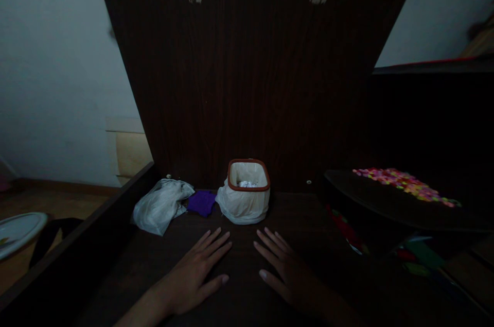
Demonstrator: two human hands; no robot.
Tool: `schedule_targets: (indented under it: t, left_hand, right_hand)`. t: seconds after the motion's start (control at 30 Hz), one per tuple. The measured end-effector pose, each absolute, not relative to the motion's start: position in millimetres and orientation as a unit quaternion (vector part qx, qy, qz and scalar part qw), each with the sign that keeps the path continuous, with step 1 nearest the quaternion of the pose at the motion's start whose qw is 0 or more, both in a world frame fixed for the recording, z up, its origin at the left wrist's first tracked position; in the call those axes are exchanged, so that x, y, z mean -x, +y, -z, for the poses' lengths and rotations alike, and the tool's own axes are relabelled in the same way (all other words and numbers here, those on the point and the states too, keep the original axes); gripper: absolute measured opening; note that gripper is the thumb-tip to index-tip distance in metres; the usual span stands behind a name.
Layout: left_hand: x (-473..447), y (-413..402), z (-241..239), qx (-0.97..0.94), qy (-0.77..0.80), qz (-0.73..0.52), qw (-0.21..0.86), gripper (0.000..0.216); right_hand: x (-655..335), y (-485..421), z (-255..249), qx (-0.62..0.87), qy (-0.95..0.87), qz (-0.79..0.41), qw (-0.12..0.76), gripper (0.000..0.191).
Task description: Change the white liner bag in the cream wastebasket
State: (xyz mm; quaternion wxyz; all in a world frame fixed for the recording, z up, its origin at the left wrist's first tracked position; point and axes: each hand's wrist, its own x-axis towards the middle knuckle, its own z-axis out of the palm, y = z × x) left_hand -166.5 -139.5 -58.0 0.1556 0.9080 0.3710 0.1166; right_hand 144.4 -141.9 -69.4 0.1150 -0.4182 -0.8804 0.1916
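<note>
My left hand [196, 265] lies flat on the dark wooden surface [243, 296], palm down with its fingers spread. Opposite it, my right hand [283, 265] rests the same way, and neither holds anything. Just beyond the fingertips stands a small bin [249, 189] with a brown rim, lined with a white plastic bag. Something crumpled and silvery white shows inside it. Left of the bin lies a folded purple cloth [201, 203], and beside that a crumpled whitish plastic bag [162, 206].
A tall dark wood panel [239, 69] rises behind the bin. On the right, a dark rounded shelf [370, 198] carries a string of pink and yellow flower-like pieces [405, 184]. A raised edge board [96, 224] runs along the left; beyond it is a white round object [21, 231].
</note>
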Motion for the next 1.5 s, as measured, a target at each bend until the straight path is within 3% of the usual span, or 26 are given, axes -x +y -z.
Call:
schedule_targets:
  t: [0.63, 1.5]
  left_hand:
    - [165.8, -139.5, 56.7, -0.906, 0.375, -0.110, 0.162, 0.062]
    - [166.7, -139.1, 58.0, -0.905, 0.376, -0.110, 0.165, 0.062]
  right_hand:
    - [-141.2, -144.3, 59.2, 0.437, -0.875, -0.196, 0.072, 0.061]
    - [-143.2, -142.9, 64.1, 0.426, -0.877, -0.200, 0.103, 0.059]
